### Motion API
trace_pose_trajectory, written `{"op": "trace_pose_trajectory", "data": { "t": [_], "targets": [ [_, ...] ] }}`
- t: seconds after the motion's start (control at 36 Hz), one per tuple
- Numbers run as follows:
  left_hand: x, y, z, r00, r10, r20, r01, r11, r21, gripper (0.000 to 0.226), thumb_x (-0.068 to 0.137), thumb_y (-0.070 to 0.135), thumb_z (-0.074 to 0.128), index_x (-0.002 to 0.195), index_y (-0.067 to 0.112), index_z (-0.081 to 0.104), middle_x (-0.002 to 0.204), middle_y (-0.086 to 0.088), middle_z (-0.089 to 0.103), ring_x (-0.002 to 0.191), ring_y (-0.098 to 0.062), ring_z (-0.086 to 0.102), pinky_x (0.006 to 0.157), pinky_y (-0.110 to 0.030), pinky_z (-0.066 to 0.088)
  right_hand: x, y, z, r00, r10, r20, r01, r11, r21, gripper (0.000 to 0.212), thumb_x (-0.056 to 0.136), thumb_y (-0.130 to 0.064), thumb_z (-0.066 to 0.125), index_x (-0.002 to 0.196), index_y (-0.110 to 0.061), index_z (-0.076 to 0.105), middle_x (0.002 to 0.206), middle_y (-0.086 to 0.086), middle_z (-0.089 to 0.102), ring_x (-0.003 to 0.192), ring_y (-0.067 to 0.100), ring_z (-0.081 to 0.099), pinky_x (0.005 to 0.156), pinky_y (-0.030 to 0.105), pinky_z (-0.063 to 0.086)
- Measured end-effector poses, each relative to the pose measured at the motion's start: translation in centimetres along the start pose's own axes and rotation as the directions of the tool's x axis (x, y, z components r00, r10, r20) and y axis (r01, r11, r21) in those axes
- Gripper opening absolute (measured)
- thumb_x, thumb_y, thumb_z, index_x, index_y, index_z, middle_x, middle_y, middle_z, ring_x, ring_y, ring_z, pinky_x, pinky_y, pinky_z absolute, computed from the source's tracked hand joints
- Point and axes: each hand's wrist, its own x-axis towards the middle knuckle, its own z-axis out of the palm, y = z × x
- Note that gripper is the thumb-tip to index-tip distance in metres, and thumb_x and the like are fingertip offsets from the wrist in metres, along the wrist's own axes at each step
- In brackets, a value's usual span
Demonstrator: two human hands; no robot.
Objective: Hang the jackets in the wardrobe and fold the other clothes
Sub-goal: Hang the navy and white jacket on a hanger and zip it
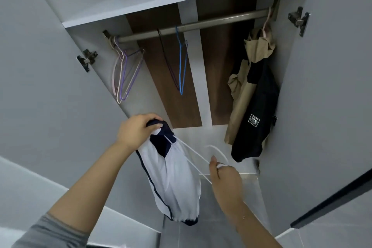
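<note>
Jacket (173, 177), white with navy trim, is held at its collar in the left hand's (134, 131) grip before the wardrobe; the right hand (222, 173) pinches a white hanger (201, 159) only partly threaded. Released early, the garment could slide off before the rail (201, 23) is reached.

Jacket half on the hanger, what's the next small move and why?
Probably lift the white hanger hook up to the rail: the left hand grips the white-and-navy jacket collar, the right hand holds the hanger, and the rail has free space beside the blue hanger.
</note>
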Motion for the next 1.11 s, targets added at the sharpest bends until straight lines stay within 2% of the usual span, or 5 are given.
{"op": "trace_pose_trajectory", "data": {
  "t": [0.33,0.56,0.75,0.86,1.11],
  "targets": [
    [-5.9,0.3,-1.3,0.994,0.032,0.108,0.046,0.760,-0.648,0.026,0.090,0.004,0.067,0.110,0.020,0.067,0.091,0.006,0.072,0.089,-0.006,0.067,0.084,-0.014,0.049,-0.6,-4.7,4.5,0.998,-0.036,0.049,0.018,0.944,0.328,0.066,0.101,-0.028,0.049,0.040,-0.022,0.024,0.033,-0.007,0.029,0.035,0.009,0.033,0.043,0.020,0.027],
    [-6.8,-3.5,-0.6,0.916,0.333,-0.223,-0.281,0.931,0.234,0.035,0.090,0.055,0.045,0.091,0.027,0.066,0.109,0.003,0.051,0.107,-0.018,0.038,0.096,-0.037,0.020,0.1,-8.0,2.8,0.983,-0.181,0.027,0.157,0.908,0.388,0.063,0.100,-0.026,0.050,0.037,-0.025,0.039,0.035,-0.008,0.027,0.038,0.009,0.027,0.049,0.028,0.025],
    [-4.7,-4.0,-2.7,0.975,0.145,-0.169,-0.187,0.944,-0.271,0.019,0.094,0.041,0.051,0.082,0.029,0.057,0.078,0.010,0.055,0.082,-0.007,0.047,0.089,-0.025,0.028,2.2,-14.1,-1.2,0.929,-0.368,-0.033,0.370,0.927,0.056,0.049,0.096,-0.043,0.053,0.056,-0.015,0.048,0.053,0.000,0.050,0.053,0.016,0.044,0.056,0.028,0.034],
    [-4.2,-4.5,-4.1,0.992,-0.107,-0.070,0.018,0.657,-0.754,0.021,0.097,0.026,0.057,0.078,0.024,0.065,0.074,0.003,0.059,0.071,-0.009,0.056,0.069,-0.022,0.045,2.2,-16.2,-5.6,0.839,-0.543,0.028,0.536,0.818,-0.211,0.037,0.095,-0.046,0.053,0.119,-0.020,0.064,0.114,-0.005,0.062,0.107,0.014,0.054,0.098,0.031,0.039],
    [-2.6,-6.8,-7.6,0.989,-0.145,0.015,0.078,0.446,-0.892,0.014,0.087,0.029,0.063,0.079,0.020,0.070,0.077,0.001,0.070,0.070,-0.014,0.066,0.062,-0.022,0.053,2.2,-10.0,-12.9,0.888,-0.103,-0.447,0.371,0.737,0.566,0.039,0.095,-0.036,0.037,0.098,-0.037,0.075,0.110,-0.014,0.071,0.113,0.001,0.060,0.105,0.029,0.040]
  ]
}}
